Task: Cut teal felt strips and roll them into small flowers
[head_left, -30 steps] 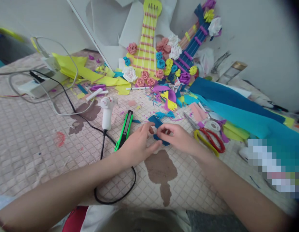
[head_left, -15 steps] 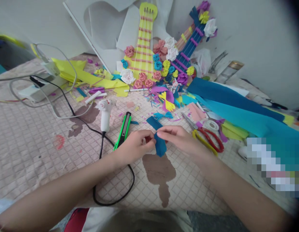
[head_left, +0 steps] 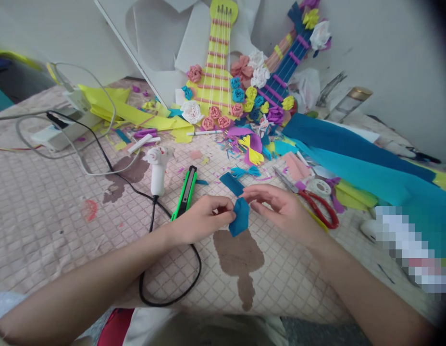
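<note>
Between the thumb and fingers of my left hand (head_left: pixel 210 218) is a small piece of blue crepe paper (head_left: pixel 241 218), its lower end hanging over a brown bare patch of the table cover. My right hand (head_left: pixel 277 206) is close to the paper's right side, with thumb and fingers apart and nothing visible between them. Just beyond the fingertips lies another blue paper strip (head_left: pixel 231 183). A green utility knife (head_left: pixel 187 190) rests left of my left hand. Scissors (head_left: pixel 320 206) with red and yellow handles lie partly behind my right hand.
A white glue gun (head_left: pixel 157 175) stands at left, its black cord looping toward the front edge. Behind are a yellow paper guitar (head_left: pixel 217 72) and a blue one (head_left: pixel 284 72) with paper flowers. Paper scraps, a tape roll (head_left: pixel 319 187) and blue sheets (head_left: pixel 338 144) lie at centre and right.
My right fingers have let go of the blue paper and spread apart, moving slightly right. My left hand keeps its pinch, and the paper's upper end now looks folded or turned.
</note>
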### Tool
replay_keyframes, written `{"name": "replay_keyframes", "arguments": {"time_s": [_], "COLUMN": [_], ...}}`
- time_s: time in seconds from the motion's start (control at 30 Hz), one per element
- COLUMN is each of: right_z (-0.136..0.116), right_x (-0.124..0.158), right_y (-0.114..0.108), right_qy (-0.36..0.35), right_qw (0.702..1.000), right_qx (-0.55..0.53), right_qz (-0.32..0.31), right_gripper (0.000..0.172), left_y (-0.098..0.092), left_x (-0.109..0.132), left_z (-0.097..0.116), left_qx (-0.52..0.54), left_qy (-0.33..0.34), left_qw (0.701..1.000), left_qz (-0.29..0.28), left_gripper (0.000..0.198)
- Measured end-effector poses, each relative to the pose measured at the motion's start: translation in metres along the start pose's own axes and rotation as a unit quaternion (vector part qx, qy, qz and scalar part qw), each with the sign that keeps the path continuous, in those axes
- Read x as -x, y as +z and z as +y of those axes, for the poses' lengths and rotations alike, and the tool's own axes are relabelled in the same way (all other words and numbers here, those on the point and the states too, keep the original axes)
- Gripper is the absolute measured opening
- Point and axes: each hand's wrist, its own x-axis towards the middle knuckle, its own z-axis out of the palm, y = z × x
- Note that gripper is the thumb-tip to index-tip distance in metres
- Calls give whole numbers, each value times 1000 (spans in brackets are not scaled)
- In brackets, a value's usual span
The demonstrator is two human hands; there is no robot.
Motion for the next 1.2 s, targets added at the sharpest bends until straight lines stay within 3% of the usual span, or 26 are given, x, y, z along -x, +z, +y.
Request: {"name": "replay_keyframes", "arguments": {"time_s": [0.17, 0.27, 0.37, 0.43, 0.5, 0.57, 0.63, 0.77, 0.9, 1.03, 1.2], "right_z": [7, 10, 5, 1, 0, 4, 13, 32, 38, 38, 38], "right_x": [3, 3, 4, 5, 6, 8, 10, 17, 21, 21, 21], "right_y": [-1, 1, 2, 2, 2, 2, 3, 5, 6, 5, 3], "right_qy": [-196, -253, -261, -264, -269, -267, -260, -234, -202, -197, -194], "right_qw": [971, 954, 952, 948, 937, 921, 904, 899, 907, 914, 920], "right_qx": [133, 157, 162, 179, 215, 268, 321, 366, 368, 355, 339], "right_qz": [16, 30, 18, 23, 55, 96, 109, 62, 22, 10, 15], "right_gripper": [20, 18, 15, 15, 16, 16, 15, 13, 14, 14, 9], "left_y": [-2, -3, -3, -2, -1, -3, -5, -7, -6, -5, -4], "left_x": [2, 2, 1, 1, 3, 5, 7, 10, 8, 6, 4], "left_z": [5, 5, 5, 6, 8, 10, 11, 9, 2, -3, -4], "left_qx": [61, 75, 84, 81, 49, -40, -182, -396, -477, -498, -475], "left_qy": [-15, -24, -37, -55, -48, 8, 78, 141, 126, 108, 86], "left_qw": [996, 993, 989, 991, 998, 993, 969, 903, 870, 860, 876], "left_qz": [-67, -89, -115, -97, -8, 108, 149, 86, 19, -1, 12], "left_gripper": [23, 24, 25, 20, 17, 19, 14, 13, 17, 20, 18]}}
